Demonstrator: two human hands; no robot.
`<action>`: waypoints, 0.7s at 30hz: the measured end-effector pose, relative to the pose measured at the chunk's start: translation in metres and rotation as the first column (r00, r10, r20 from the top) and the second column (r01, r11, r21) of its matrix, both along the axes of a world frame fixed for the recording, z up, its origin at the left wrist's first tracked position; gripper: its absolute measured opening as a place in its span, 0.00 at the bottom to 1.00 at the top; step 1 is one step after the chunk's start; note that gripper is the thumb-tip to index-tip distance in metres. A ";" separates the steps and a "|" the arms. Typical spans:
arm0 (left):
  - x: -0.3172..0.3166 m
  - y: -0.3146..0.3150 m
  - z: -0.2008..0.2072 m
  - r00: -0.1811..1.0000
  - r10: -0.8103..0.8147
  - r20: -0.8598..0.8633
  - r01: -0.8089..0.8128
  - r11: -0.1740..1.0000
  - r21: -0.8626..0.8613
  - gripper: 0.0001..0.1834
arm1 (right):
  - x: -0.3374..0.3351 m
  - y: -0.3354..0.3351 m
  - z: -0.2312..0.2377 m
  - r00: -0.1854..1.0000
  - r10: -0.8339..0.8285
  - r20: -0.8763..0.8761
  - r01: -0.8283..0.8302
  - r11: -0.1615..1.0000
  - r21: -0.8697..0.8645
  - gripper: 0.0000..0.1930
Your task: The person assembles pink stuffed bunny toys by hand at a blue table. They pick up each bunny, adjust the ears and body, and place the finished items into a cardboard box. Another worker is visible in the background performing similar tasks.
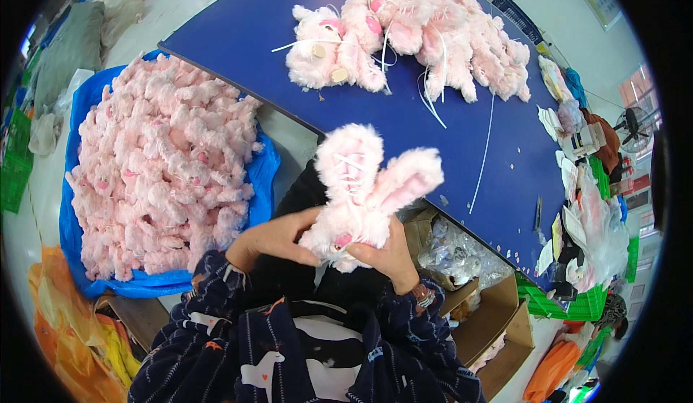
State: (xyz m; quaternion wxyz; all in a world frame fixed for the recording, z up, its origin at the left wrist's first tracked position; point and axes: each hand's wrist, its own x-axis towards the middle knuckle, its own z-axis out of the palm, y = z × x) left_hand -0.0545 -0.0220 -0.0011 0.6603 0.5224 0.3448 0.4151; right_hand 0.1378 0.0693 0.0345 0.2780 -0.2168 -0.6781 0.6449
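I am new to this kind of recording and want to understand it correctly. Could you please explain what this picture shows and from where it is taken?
There is no machine here: a person works with two bare hands. The camera sits on the person's head and looks down; its wide fisheye lens bends straight edges. The picture's left is the person's own left.

The left hand and right hand together hold a pink plush rabbit, ears up. White lacing crosses one ear.

Ahead is a blue table, with a pile of pink plush pieces at its far side. To the left, a large heap of similar pink plush lies on blue sheeting.
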 end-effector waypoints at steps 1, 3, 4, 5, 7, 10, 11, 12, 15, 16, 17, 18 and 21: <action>0.010 -0.007 -0.005 0.998 0.047 0.036 -0.046 0.999 -0.011 0.41 | -0.001 -0.001 -0.001 1.000 -0.027 0.001 0.027 1.000 -0.013 0.27; 0.021 -0.007 -0.010 0.987 0.150 0.059 -0.150 0.989 -0.010 0.38 | -0.003 -0.003 -0.005 0.996 -0.087 0.010 0.087 0.995 -0.053 0.27; 0.023 -0.005 -0.013 0.976 0.211 0.047 -0.212 0.977 0.018 0.36 | -0.003 -0.003 -0.009 0.991 -0.131 -0.017 0.129 0.986 -0.104 0.27; 0.024 -0.004 -0.015 0.962 0.271 0.036 -0.273 0.961 0.046 0.35 | -0.004 -0.004 -0.015 0.984 -0.175 -0.041 0.167 0.974 -0.155 0.27; 0.024 -0.003 -0.010 0.962 0.273 0.025 -0.274 0.962 0.011 0.32 | -0.004 -0.004 -0.017 0.968 -0.237 -0.086 0.214 0.951 -0.224 0.23; 0.025 -0.005 -0.012 0.968 0.246 0.044 -0.246 0.969 -0.004 0.28 | -0.006 0.003 -0.003 0.965 -0.249 -0.079 0.203 0.905 -0.374 0.22; 0.025 -0.005 -0.014 0.969 0.240 0.061 -0.241 0.971 0.004 0.28 | -0.012 0.001 0.004 0.943 -0.277 -0.182 0.167 0.872 -0.459 0.17; 0.026 -0.006 -0.015 0.969 0.233 0.079 -0.234 0.972 0.013 0.27 | -0.015 0.002 0.003 0.939 -0.301 -0.165 0.189 0.855 -0.483 0.15; 0.033 -0.007 -0.012 0.969 0.167 0.182 -0.161 0.986 -0.047 0.28 | -0.027 0.000 0.010 0.898 -0.426 -0.110 0.316 0.799 -0.512 0.10; 0.035 -0.008 -0.012 0.963 0.192 0.187 -0.180 0.981 -0.079 0.28 | -0.027 0.001 0.007 0.899 -0.428 -0.094 0.350 0.831 -0.432 0.10; 0.039 -0.008 -0.013 0.957 0.217 0.191 -0.199 0.974 -0.111 0.28 | -0.026 0.004 0.003 0.899 -0.431 -0.078 0.381 0.857 -0.349 0.09; 0.041 -0.008 -0.014 0.951 0.242 0.194 -0.217 0.966 -0.142 0.28 | -0.025 0.006 0.001 0.898 -0.435 -0.063 0.406 0.876 -0.262 0.09; 0.044 -0.005 -0.010 0.923 0.367 0.117 -0.362 0.930 -0.056 0.28 | -0.021 0.012 0.008 0.850 -0.526 -0.034 0.527 0.845 0.087 0.08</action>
